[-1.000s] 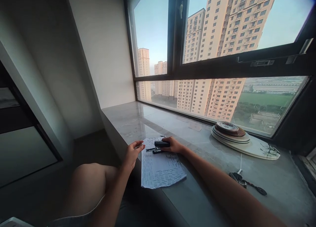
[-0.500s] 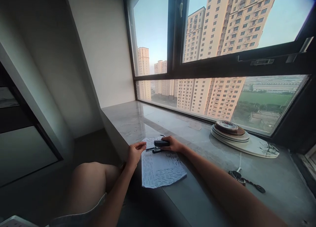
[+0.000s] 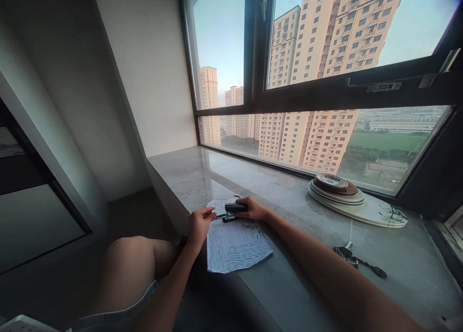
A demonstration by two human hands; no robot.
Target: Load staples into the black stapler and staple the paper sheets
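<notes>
My right hand (image 3: pixel 253 208) is wrapped round the back end of a black stapler (image 3: pixel 236 208), holding it above a sheet of handwritten paper (image 3: pixel 237 250). The stapler's top and base stand apart, and a thin dark strip (image 3: pixel 220 216) juts from its front toward the left. Near the end of that strip is my left hand (image 3: pixel 200 226), thumb and fingers pinched together. Whatever lies between those fingertips is too small to make out. The paper rests on the grey stone sill (image 3: pixel 173 166), its lower edge at the sill's front edge.
Toward the right, a stack of round plates or mats (image 3: pixel 336 192) lies on an oval board (image 3: pixel 387 214) by the window. A bunch of keys (image 3: pixel 347 255) with a dark fob lies nearer, beyond my right forearm. My bare knee (image 3: pixel 132 259) is below the sill's front edge.
My left fingertips have come slightly closer to the stapler, and less of the thin strip shows between them. My right hand keeps its hold on the stapler. The view shifts slightly.
</notes>
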